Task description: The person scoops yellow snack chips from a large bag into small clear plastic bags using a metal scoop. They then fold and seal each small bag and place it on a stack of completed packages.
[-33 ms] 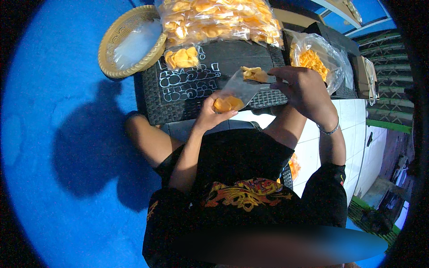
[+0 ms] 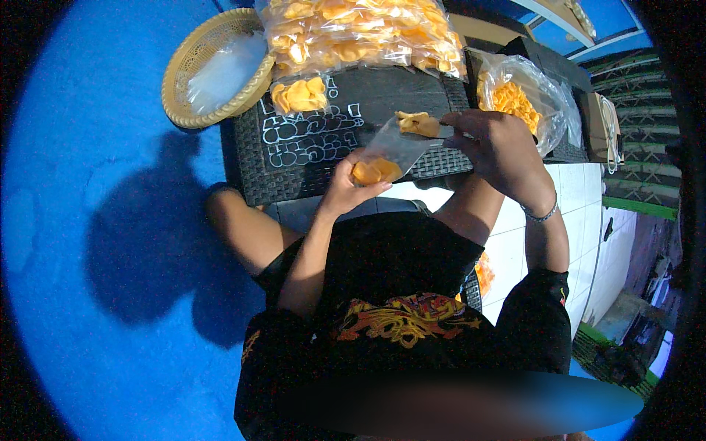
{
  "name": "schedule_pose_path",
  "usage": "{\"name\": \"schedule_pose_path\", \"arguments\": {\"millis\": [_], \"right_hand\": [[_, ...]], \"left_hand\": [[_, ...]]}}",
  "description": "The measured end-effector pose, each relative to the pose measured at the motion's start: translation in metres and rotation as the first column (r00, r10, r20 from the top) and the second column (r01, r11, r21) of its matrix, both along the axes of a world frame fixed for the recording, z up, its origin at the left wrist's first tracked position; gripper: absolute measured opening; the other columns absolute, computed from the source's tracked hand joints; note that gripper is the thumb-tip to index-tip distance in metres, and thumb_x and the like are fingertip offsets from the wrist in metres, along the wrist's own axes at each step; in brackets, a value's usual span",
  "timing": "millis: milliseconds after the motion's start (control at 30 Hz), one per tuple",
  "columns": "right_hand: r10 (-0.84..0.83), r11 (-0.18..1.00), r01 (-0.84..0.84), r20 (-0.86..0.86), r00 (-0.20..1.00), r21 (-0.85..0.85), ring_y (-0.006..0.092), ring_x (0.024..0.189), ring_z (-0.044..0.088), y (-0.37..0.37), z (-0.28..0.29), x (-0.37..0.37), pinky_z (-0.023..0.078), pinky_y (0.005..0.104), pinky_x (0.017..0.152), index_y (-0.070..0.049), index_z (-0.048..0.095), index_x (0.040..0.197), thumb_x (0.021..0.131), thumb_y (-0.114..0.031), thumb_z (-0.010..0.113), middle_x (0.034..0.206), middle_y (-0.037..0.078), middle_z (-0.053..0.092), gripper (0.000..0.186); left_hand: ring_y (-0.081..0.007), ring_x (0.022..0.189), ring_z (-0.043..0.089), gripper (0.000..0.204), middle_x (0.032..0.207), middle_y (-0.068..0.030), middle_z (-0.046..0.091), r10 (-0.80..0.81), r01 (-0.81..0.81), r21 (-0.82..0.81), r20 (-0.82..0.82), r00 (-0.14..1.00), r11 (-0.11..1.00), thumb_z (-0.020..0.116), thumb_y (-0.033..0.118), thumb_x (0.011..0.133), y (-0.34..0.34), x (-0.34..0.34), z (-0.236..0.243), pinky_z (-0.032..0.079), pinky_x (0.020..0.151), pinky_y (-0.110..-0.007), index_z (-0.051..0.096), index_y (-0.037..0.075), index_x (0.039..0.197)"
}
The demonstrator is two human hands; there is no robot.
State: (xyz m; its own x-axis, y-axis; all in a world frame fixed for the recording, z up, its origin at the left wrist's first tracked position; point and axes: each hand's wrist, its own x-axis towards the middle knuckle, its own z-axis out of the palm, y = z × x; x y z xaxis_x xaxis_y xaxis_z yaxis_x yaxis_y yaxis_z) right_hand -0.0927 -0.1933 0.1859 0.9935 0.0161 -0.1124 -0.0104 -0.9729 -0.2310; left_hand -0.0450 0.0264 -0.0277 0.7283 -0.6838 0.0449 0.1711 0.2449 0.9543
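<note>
My left hand (image 2: 348,185) grips a small clear plastic bag (image 2: 401,151), which slants up to the right. A few orange-yellow chips (image 2: 376,171) lie in its lower end, beside my fingers. My right hand (image 2: 494,143) is closed around a thin utensil (image 2: 446,131) that reaches left; most of it is hidden, so its kind is unclear. At its far end, by the bag's mouth, is a small clump of pale yellow chips (image 2: 418,123). Farther left on the black woven table (image 2: 294,178) lies a small filled packet of chips (image 2: 300,95).
Large clear bags of orange chips (image 2: 360,33) are piled at the table's back. A tan woven basket (image 2: 179,92) at the left holds clear plastic bags (image 2: 224,70). An open plastic bag of chips (image 2: 515,103) stands at the right, near a box (image 2: 599,128).
</note>
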Motion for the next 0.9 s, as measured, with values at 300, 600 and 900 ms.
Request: {"name": "schedule_pose_path", "arguments": {"millis": [300, 600, 900], "right_hand": [[0.147, 0.989, -0.147, 0.03, 0.989, -0.001, 0.0327, 0.085, 0.065, 0.003, 0.002, -0.003, 0.052, 0.0384, 0.073, -0.01, 0.064, 0.114, 0.079, -0.014, 0.069, 0.097, 0.014, 0.067, 0.036], [-0.341, 0.924, 0.26, 0.297, 0.892, 0.28, 0.0157, 0.078, 0.064, -0.062, 0.002, -0.019, 0.05, 0.0298, 0.072, -0.003, 0.061, 0.118, 0.087, -0.014, 0.065, 0.095, 0.01, 0.069, 0.034], [-0.642, 0.69, 0.702, 0.298, 0.706, -0.177, 0.0383, 0.088, 0.065, -0.172, -0.065, -0.035, 0.05, 0.0442, 0.073, -0.004, 0.066, 0.1, 0.085, -0.038, 0.063, 0.092, 0.023, 0.066, 0.037]], "left_hand": [[-0.0141, 0.103, 0.058, 0.055, 0.111, -0.0067, 0.059, -0.018, 0.018, -0.002, 0.056, 0.998, 1.0, 0.079, 0.009, 0.073, -0.001, 0.001, -0.005, 0.049, 0.091, -0.031, 0.052, 0.002, 0.12], [-0.0154, 0.099, 0.061, 0.047, 0.113, -0.0069, 0.059, 0.007, -0.034, -0.11, -0.235, 0.972, 0.993, 0.073, 0.007, 0.081, 0.003, 0.001, -0.01, 0.052, 0.087, -0.03, 0.051, 0.001, 0.121], [-0.019, 0.097, 0.063, 0.041, 0.114, -0.0098, 0.058, 0.069, -0.115, -0.117, -0.338, 0.939, 0.987, 0.064, 0.013, 0.089, -0.001, 0.0, -0.009, 0.06, 0.07, -0.032, 0.047, 0.001, 0.125]]}}
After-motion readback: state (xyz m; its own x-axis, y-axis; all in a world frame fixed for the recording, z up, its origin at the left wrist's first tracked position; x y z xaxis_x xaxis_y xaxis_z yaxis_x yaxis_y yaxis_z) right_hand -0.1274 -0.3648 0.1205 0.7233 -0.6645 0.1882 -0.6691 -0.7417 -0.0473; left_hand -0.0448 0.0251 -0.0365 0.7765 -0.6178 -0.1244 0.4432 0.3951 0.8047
